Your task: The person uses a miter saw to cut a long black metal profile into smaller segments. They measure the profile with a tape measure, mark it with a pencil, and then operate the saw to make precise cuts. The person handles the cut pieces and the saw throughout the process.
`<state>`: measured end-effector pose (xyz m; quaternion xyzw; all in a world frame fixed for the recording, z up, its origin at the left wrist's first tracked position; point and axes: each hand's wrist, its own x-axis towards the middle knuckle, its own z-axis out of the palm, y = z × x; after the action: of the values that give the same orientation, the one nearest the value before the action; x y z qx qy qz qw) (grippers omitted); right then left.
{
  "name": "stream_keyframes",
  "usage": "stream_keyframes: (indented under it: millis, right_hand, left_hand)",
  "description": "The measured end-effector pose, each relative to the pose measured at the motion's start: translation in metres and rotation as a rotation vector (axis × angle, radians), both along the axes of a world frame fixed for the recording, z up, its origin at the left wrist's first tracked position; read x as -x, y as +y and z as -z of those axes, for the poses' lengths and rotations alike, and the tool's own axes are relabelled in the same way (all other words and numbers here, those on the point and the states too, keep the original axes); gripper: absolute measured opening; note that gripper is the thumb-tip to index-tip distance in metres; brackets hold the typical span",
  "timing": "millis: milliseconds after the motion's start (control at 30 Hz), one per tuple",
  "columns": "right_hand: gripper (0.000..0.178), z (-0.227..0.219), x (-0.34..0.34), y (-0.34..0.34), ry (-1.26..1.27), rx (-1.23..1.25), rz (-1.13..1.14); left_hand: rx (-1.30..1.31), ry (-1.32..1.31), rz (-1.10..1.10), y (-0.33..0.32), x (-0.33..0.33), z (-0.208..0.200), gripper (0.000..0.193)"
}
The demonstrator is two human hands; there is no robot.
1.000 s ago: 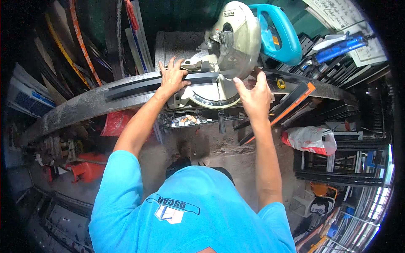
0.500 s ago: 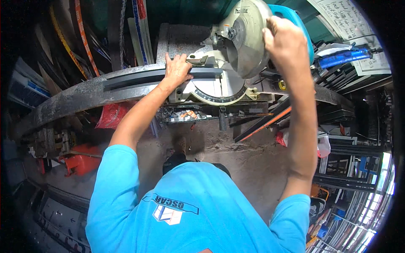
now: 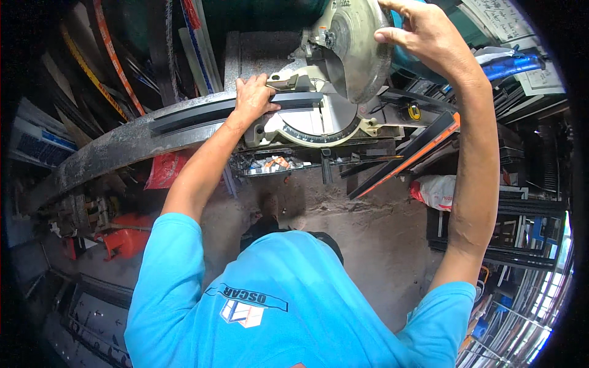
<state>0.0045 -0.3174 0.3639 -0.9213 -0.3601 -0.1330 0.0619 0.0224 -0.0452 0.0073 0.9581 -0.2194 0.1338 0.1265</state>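
Observation:
A dark metal profile (image 3: 196,116) lies along the fence of a mitre saw (image 3: 363,55), stretching left over the bench. My left hand (image 3: 253,100) grips it close to the saw table, fingers over the back and thumb at the front. Raised beside the saw's round pale guard is my right hand (image 3: 432,35), thumb and fingers apart, with nothing visibly held. The saw head is up, above the curved scale of the saw's base (image 3: 319,136). Part of the handle area is hidden behind my right hand.
Long strips (image 3: 116,55) lean at the back left. A black and orange bar (image 3: 408,156) slants off the bench at right, near a yellow tape measure (image 3: 414,111). Small bits fill a tray (image 3: 276,164) under the saw. A red cylinder (image 3: 126,236) lies at left.
My right hand has let go of the saw's handle side and moved up and right, its fingers opening. My left hand stays on the profile.

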Motion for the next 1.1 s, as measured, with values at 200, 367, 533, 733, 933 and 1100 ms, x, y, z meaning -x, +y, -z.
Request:
stream_keyframes:
  millis: [200, 367, 533, 733, 933, 1100]
  right_hand:
    - [0.061, -0.011, -0.001, 0.002, 0.133, 0.051, 0.118]
    - [0.135, -0.012, -0.008, 0.004, -0.018, -0.028, 0.590]
    - [0.145, -0.022, -0.039, -0.011, 0.234, -0.111, 0.727]
    - [0.120, 0.016, -0.028, -0.029, 0.259, -0.354, 0.576]
    - [0.106, 0.045, -0.010, -0.033, 0.402, -0.499, 0.524]
    - [0.112, 0.073, 0.026, -0.037, 0.262, -0.546, 0.560]
  left_hand:
    - [-0.002, 0.010, -0.018, -0.007, 0.002, -0.005, 0.038]
    - [-0.077, 0.135, -0.105, -0.012, 0.005, -0.010, 0.039]
    - [-0.113, 0.176, -0.177, -0.026, 0.009, -0.019, 0.037]
    - [-0.126, 0.167, -0.196, -0.027, 0.011, -0.018, 0.036]
    - [-0.165, 0.148, -0.242, -0.027, 0.010, -0.013, 0.036]
    - [-0.158, 0.154, -0.220, -0.030, 0.009, -0.014, 0.035]
